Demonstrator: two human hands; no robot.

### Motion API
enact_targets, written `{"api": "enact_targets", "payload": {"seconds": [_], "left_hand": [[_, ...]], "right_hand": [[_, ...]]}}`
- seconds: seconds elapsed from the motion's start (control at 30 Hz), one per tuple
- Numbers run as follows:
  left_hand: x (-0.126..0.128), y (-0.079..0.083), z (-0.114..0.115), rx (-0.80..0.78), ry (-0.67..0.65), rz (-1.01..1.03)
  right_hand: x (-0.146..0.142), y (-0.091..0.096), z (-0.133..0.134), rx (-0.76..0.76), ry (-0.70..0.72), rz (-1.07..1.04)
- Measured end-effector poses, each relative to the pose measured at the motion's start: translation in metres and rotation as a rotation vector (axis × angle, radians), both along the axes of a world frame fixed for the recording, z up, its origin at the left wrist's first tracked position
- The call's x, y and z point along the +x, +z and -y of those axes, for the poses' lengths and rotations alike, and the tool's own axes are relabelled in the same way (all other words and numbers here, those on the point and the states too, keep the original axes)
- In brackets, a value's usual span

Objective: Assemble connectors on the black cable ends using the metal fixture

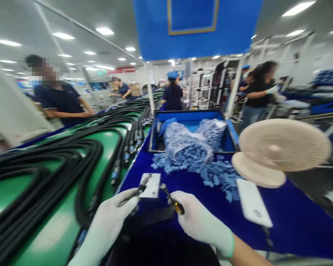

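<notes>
Both hands wear white gloves over a blue-covered bench (294,218). My left hand (113,218) is closed on the end of a black cable (140,189), its tip near a small white plate (151,185). My right hand (199,221) is closed on a thin tool with a yellow-and-black grip (173,201), its tip pointing up toward the cable end. A pile of small blue parts (211,171) lies just beyond the hands.
A green conveyor (55,236) at left carries several looped black cables (80,147). A blue bin (229,135) holds bags of blue parts. A beige fan (283,146) and a white phone (252,203) stand at right. Other people work in the background.
</notes>
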State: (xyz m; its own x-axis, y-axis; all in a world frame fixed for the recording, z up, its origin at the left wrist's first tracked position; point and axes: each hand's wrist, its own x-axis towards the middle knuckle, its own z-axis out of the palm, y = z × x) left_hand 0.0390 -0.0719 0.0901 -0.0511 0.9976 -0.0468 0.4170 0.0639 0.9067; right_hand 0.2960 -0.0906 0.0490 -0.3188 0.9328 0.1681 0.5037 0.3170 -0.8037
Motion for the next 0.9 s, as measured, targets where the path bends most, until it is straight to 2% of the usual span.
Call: {"api": "enact_targets", "payload": {"seconds": [0.1,0.2,0.37,0.6,0.9], "left_hand": [[-0.001,0.010,0.011,-0.075,0.013,0.070],[0.008,0.017,0.014,-0.066,-0.002,0.114],[0.011,0.017,0.015,-0.074,-0.030,0.121],[0.005,0.002,0.011,-0.090,-0.056,0.108],[0.005,0.003,0.006,-0.111,-0.178,0.010]], "right_hand": [[-0.020,0.014,0.007,0.008,0.224,-0.197],[-0.034,0.023,0.011,0.024,0.271,-0.260],[-0.039,0.028,0.009,0.067,0.261,-0.211],[-0.036,0.027,0.009,0.083,0.242,-0.076],[-0.035,0.007,0.006,0.162,0.181,-0.065]]}}
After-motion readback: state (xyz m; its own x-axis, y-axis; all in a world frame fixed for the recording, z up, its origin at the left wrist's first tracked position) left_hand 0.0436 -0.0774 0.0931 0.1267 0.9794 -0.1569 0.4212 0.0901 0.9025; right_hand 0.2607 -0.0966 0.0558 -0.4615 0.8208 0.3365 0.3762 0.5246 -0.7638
